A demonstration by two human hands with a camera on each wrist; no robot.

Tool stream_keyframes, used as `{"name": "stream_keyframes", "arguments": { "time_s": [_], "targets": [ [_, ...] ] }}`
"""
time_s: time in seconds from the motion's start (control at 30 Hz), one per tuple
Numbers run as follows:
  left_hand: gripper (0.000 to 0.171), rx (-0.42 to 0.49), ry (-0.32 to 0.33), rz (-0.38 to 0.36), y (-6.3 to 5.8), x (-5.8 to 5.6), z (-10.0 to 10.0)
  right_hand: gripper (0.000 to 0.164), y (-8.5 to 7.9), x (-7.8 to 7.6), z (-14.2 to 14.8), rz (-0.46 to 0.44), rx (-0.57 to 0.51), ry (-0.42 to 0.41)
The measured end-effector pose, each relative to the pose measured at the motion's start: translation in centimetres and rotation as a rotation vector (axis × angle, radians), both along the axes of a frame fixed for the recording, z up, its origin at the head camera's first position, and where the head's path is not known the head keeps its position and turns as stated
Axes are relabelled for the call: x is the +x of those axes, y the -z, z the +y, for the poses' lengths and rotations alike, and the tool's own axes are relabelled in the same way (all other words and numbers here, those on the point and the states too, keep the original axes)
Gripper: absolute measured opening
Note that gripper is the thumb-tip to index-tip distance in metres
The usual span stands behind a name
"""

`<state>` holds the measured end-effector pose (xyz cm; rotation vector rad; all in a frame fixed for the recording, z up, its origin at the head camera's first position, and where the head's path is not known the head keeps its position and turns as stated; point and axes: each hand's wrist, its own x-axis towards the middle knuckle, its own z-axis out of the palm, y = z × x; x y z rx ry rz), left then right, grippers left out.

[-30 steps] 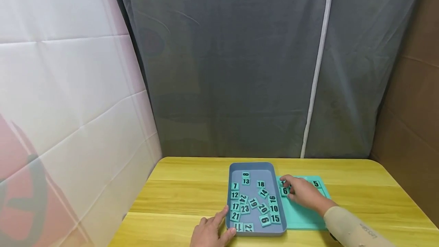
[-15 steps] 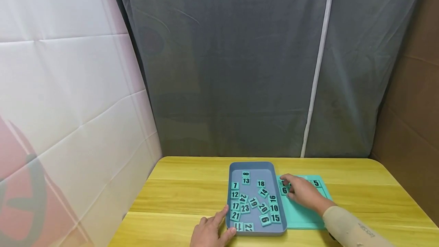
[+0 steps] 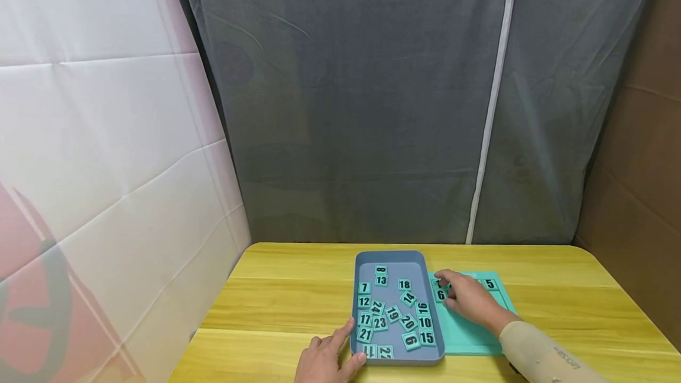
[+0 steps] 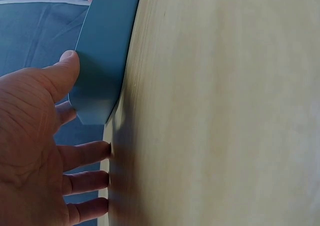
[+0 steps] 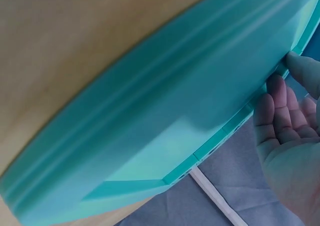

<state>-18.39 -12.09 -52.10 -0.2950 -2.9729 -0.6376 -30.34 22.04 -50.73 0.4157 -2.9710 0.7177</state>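
Note:
My left hand (image 3: pixel 326 360) rests at the near left corner of a grey-blue tray (image 3: pixel 391 257). In the left wrist view its thumb and index finger touch the corner, and the other fingertips rest on the table. Several teal number tiles lie loose in the tray, some turned sideways. My right hand (image 3: pixel 470 299) is over the upper left of a teal board (image 3: pixel 473 341), fingers bent, thumb tip beside the number 6 tile (image 3: pixel 440 295). Its index finger partly covers the tile above. A number 5 tile (image 3: pixel 490 283) sits at the board's upper right; the hand hides the spots between.
The tray and board stand side by side on a yellow wood-grain table (image 3: pixel 287 288). A grey curtain (image 3: pixel 362 105) hangs behind it, a white sheet (image 3: pixel 106 123) at the left and a brown panel (image 3: pixel 633 176) at the right.
The number 6 tile has shifted slightly up and left on the board, with my right hand's thumb beside it. My left hand has stayed at the tray's corner.

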Motion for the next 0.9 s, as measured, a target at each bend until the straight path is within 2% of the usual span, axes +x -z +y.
{"name": "stream_keyframes", "arguments": {
  "time_s": [0.27, 0.4, 0.53, 0.7, 0.9],
  "targets": [
    [0.068, -0.007, -0.002, 0.006, 0.0, 0.0, 0.0, 0.053, -0.4, 0.1, -0.1, -0.04, -0.025, 0.015],
    [0.068, -0.001, -0.003, -0.001, 0.0, 0.0, 0.0, 0.051, -1.3, -0.1, 0.0, -0.079, -0.08, 0.019],
    [0.069, -0.001, -0.003, -0.008, -0.1, 0.1, -0.1, 0.049, -2.7, -1.0, -0.4, -0.076, -0.151, 0.019],
    [0.069, -0.007, -0.004, 0.008, -0.2, 0.1, -0.2, 0.045, -4.6, -2.0, -3.0, -0.051, -0.222, -0.018],
    [0.068, -0.006, 0.001, 0.005, -0.2, 0.1, 0.0, 0.039, -5.4, -2.2, -8.0, -0.034, -0.218, -0.106]
  ]
}}
